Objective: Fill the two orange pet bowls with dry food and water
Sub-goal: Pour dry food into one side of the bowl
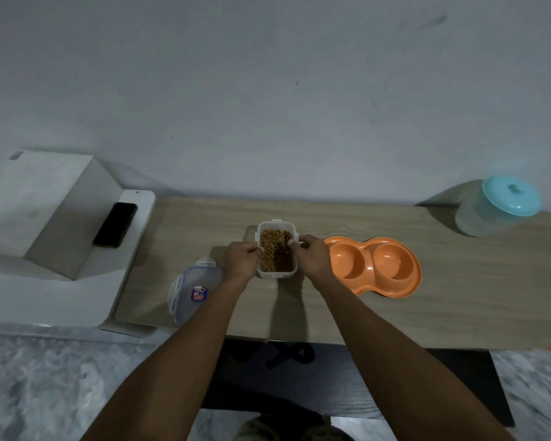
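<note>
1. Orange plastic shows bare in both wells of the double pet bowl (374, 265). It lies on the wooden table (458, 297), just right of the food container (277, 249), and its left tip is covered by the right hand (310, 254).
2. The frosted jar (477, 218) with a turquoise lid stands at the far right of the table, and its contents cannot be made out. The clear container lid (193, 288) lies near the left front edge. The left forearm partly covers it, and its label is too small to read.
3. The left hand (240, 259) grips the container's left wall with curled fingers. The right hand grips the right wall, its thumb at the rim. Most of the fingertips are hidden against the walls. Whether the container rests on the table or is lifted clear of it cannot be told.
4. The container's open top faces up, with brown dry food (275, 249) inside. Its long axis runs away from the person toward the wall. The bowl's long axis runs left to right along the table, with its right end slightly nearer the person.
</note>
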